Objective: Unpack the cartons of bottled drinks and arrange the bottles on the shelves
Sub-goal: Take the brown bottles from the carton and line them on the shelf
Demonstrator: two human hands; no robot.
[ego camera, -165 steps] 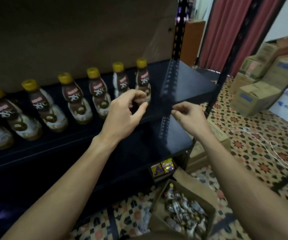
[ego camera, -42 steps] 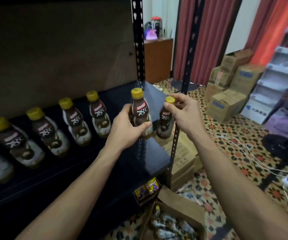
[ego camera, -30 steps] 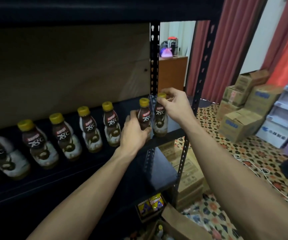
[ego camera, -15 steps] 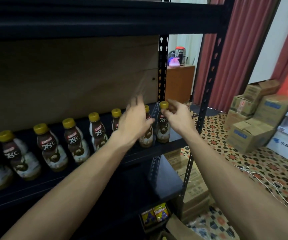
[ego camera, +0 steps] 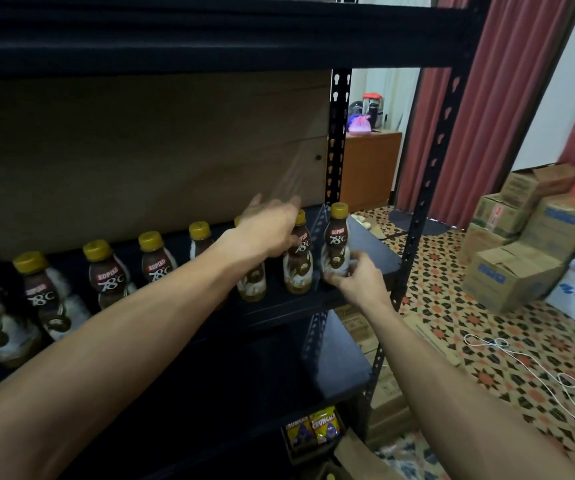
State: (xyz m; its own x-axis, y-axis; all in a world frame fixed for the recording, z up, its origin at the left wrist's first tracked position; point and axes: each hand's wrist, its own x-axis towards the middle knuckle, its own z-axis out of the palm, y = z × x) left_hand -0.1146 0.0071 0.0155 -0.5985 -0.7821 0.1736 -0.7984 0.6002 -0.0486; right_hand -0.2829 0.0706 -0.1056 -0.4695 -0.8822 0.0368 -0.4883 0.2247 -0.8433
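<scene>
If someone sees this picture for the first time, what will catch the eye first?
First, the row of brown bottles with yellow caps standing along the dark shelf. Next, the two hands at its right end: the right hand grips the base of the end bottle, and the left hand is open, fingers straight, by the neighbouring bottles. Far right, cartons are stacked on the patterned floor.

Yellow-capped brown bottles [ego camera: 154, 265], black shelf [ego camera: 372, 252], red curtain [ego camera: 493, 98] (orange-and-black star-patterned floor [ego camera: 487, 341])
</scene>
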